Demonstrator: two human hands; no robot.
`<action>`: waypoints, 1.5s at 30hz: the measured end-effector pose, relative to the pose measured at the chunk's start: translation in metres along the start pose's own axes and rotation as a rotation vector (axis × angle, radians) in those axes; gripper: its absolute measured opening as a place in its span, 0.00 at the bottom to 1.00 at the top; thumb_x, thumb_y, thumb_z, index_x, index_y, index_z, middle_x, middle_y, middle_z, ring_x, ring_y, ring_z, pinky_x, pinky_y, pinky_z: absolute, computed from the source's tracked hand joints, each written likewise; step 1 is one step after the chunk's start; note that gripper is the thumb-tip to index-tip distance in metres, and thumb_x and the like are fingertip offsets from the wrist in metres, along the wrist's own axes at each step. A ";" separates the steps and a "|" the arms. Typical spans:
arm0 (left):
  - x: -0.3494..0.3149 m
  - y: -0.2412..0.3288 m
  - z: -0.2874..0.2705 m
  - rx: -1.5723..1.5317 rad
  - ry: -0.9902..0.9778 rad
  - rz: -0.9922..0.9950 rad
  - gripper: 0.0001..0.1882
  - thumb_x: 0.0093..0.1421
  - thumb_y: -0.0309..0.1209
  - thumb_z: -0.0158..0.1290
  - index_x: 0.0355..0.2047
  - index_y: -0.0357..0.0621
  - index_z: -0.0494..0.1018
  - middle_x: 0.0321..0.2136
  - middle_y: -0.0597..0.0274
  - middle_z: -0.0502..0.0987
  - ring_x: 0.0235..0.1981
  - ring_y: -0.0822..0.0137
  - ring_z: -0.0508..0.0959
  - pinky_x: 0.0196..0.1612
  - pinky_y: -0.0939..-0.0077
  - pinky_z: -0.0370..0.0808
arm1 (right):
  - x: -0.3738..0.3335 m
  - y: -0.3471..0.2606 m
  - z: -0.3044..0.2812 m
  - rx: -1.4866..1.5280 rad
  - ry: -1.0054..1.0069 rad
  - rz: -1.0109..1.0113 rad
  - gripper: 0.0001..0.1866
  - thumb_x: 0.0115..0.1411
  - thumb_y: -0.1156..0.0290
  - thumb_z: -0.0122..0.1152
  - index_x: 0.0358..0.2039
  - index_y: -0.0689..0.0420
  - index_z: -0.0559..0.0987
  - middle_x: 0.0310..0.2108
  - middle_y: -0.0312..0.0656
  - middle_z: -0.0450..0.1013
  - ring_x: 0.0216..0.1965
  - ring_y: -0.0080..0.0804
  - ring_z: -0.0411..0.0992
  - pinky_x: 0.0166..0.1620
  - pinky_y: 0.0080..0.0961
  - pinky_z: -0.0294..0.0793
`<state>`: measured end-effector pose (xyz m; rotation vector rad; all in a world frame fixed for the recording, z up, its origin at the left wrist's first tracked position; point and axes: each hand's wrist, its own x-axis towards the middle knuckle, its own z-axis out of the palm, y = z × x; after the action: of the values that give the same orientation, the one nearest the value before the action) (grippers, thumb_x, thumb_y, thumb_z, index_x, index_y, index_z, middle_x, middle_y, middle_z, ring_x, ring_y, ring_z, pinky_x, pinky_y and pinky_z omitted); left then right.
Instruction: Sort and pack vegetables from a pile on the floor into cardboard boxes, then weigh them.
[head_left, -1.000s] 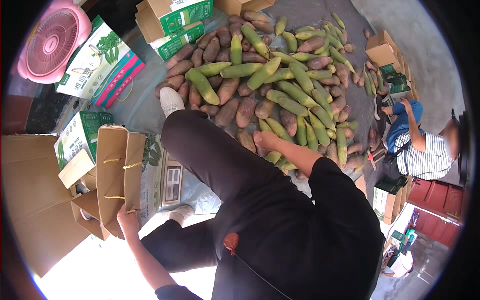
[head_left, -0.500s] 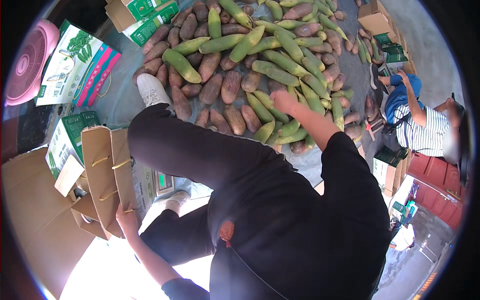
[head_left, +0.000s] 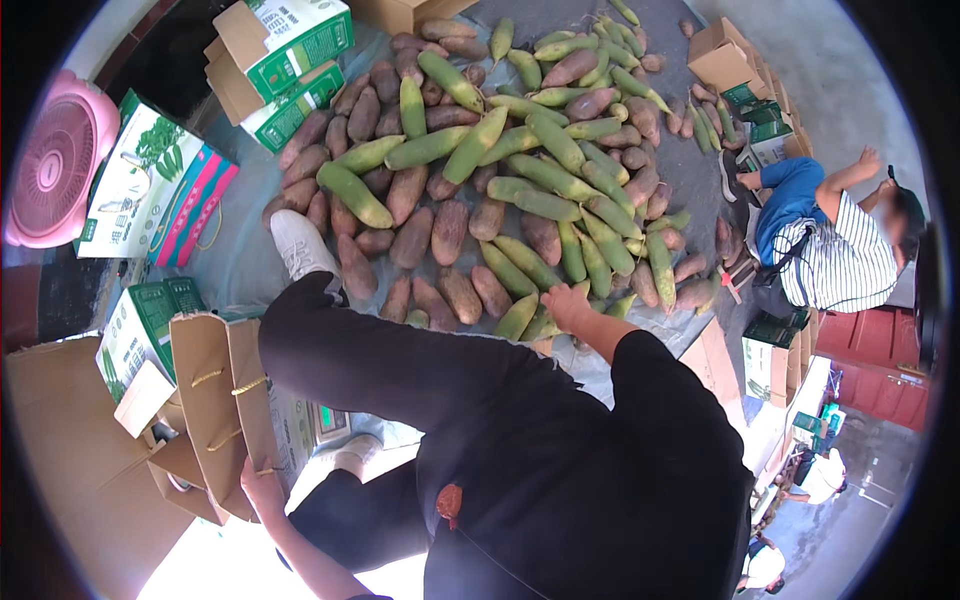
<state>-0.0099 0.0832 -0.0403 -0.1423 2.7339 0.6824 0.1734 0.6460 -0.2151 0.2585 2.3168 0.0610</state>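
Observation:
My left hand (head_left: 263, 490) is closed on the edge of an open cardboard box (head_left: 212, 440) with yellow cord handles, close by one of the cords. At the near edge of a large pile, my right hand (head_left: 568, 307) reaches down among long green radishes (head_left: 522, 265). Its fingertips are partly hidden, so whether it grips a radish cannot be told. Thick reddish-brown tubers (head_left: 449, 232) lie mixed with the radishes, mostly on the pile's left side.
A green and white carton (head_left: 140, 335) stands beside the open box, near a scale (head_left: 328, 418). Behind are a printed gift box (head_left: 150, 185) and a pink fan (head_left: 62, 160). At right, a person in a striped shirt (head_left: 850, 250) sits near more cartons (head_left: 775, 355).
My right hand has come nearer to me and down to the pile's near edge. My left hand stays on the cardboard box. The whole view has shifted slightly.

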 end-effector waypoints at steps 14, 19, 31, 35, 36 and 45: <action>-0.001 0.008 -0.001 -0.039 -0.002 0.014 0.13 0.54 0.20 0.49 0.40 0.32 0.72 0.30 0.45 0.77 0.33 0.58 0.78 0.39 0.68 0.71 | 0.005 0.022 -0.014 0.137 0.028 0.110 0.26 0.43 0.62 0.69 0.44 0.46 0.72 0.43 0.36 0.70 0.47 0.34 0.69 0.46 0.40 0.68; 0.000 0.011 -0.001 -0.050 0.009 -0.023 0.12 0.54 0.20 0.49 0.39 0.32 0.72 0.30 0.45 0.77 0.31 0.57 0.77 0.39 0.68 0.71 | 0.023 0.054 -0.044 0.517 0.069 0.166 0.32 0.41 0.58 0.70 0.48 0.46 0.71 0.47 0.40 0.71 0.49 0.38 0.69 0.47 0.40 0.69; -0.004 0.013 -0.003 -0.020 0.003 -0.044 0.11 0.54 0.22 0.49 0.39 0.33 0.72 0.28 0.46 0.76 0.30 0.58 0.76 0.39 0.69 0.70 | 0.112 -0.042 -0.136 0.340 -0.048 -0.400 0.30 0.39 0.62 0.70 0.46 0.53 0.73 0.43 0.45 0.73 0.47 0.44 0.70 0.49 0.35 0.69; 0.001 0.009 0.000 -0.006 -0.009 -0.018 0.11 0.55 0.22 0.49 0.40 0.34 0.72 0.28 0.47 0.76 0.29 0.60 0.76 0.38 0.69 0.70 | 0.121 -0.024 -0.112 0.531 0.218 -0.211 0.34 0.40 0.62 0.70 0.50 0.51 0.70 0.47 0.45 0.70 0.50 0.44 0.68 0.52 0.36 0.68; 0.000 0.008 -0.001 -0.019 -0.014 -0.027 0.11 0.55 0.22 0.49 0.40 0.34 0.72 0.28 0.47 0.76 0.29 0.59 0.75 0.38 0.69 0.70 | 0.115 -0.020 -0.108 0.497 0.196 -0.147 0.35 0.40 0.62 0.70 0.51 0.52 0.69 0.47 0.46 0.70 0.50 0.44 0.68 0.53 0.35 0.67; -0.003 0.002 -0.001 -0.001 0.019 -0.032 0.12 0.55 0.22 0.49 0.40 0.34 0.72 0.27 0.47 0.76 0.27 0.61 0.75 0.36 0.69 0.70 | 0.068 -0.031 -0.093 0.407 0.130 0.084 0.30 0.43 0.64 0.68 0.49 0.48 0.71 0.50 0.42 0.67 0.53 0.42 0.64 0.53 0.40 0.67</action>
<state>-0.0078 0.0842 -0.0380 -0.1941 2.7434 0.6776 0.0549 0.6333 -0.2034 0.5712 2.4305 -0.3645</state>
